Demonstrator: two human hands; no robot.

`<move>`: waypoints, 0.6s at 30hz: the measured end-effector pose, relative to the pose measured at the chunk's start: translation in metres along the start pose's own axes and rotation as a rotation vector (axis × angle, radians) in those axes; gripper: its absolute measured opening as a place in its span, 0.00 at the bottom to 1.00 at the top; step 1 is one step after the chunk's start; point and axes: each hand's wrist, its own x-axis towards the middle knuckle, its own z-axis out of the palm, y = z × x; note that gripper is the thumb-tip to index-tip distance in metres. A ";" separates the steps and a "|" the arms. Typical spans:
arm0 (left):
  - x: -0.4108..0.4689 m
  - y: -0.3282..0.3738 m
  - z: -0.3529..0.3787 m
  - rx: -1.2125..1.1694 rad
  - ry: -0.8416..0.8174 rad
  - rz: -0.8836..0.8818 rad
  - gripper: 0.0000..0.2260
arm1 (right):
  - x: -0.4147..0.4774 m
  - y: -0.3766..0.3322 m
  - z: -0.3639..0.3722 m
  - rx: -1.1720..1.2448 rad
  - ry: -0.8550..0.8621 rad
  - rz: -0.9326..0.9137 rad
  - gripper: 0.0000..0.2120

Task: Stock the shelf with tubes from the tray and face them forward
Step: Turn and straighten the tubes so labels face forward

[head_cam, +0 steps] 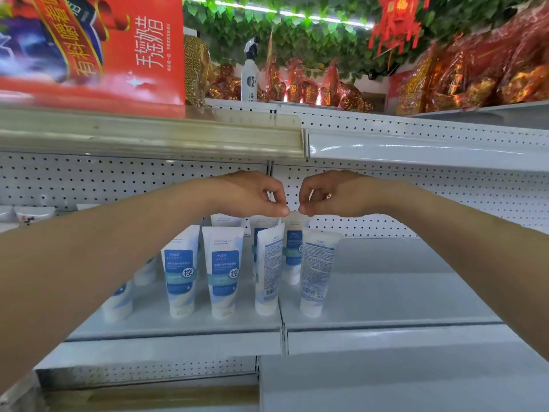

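Note:
Several white-and-blue tubes stand cap-down on the white shelf (386,292). Two front tubes (181,272) (224,272) show their blue labels. Two others (267,269) (316,269) show their printed backs with barcodes. More tubes stand in the back row. My left hand (252,194) reaches to the back, fingers curled, and pinches the top edge of a back-row tube (263,223). My right hand (329,194) mirrors it and pinches the top of the neighbouring back tube (292,251). The two hands' fingertips almost touch. No tray is in view.
The upper shelf edge (178,135) hangs just above my hands. A red box (118,49) and a spray bottle (249,72) stand on the top shelf, with red-gold packages (475,78) to the right. Small bowls (32,215) sit at the far left. The pegboard back wall (445,197) is behind.

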 end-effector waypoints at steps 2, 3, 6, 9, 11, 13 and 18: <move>-0.009 0.004 -0.001 0.027 -0.048 0.010 0.13 | -0.010 -0.002 -0.003 0.033 -0.002 -0.026 0.08; -0.012 0.005 -0.001 0.044 -0.065 0.014 0.13 | -0.013 -0.002 -0.004 0.035 -0.011 -0.035 0.07; -0.019 0.007 0.001 0.069 -0.106 0.022 0.14 | -0.021 -0.005 -0.005 -0.002 -0.091 -0.049 0.09; -0.023 0.009 0.004 0.054 -0.129 0.023 0.15 | -0.025 -0.010 -0.003 -0.031 -0.132 -0.041 0.11; -0.025 0.011 0.006 0.044 -0.130 0.012 0.15 | -0.027 -0.013 -0.002 -0.016 -0.147 -0.023 0.11; -0.025 0.013 0.006 0.070 -0.123 -0.011 0.18 | -0.027 -0.015 -0.002 -0.014 -0.151 -0.009 0.11; -0.024 0.017 0.006 0.102 -0.122 -0.057 0.20 | -0.023 -0.016 -0.002 -0.051 -0.149 0.014 0.09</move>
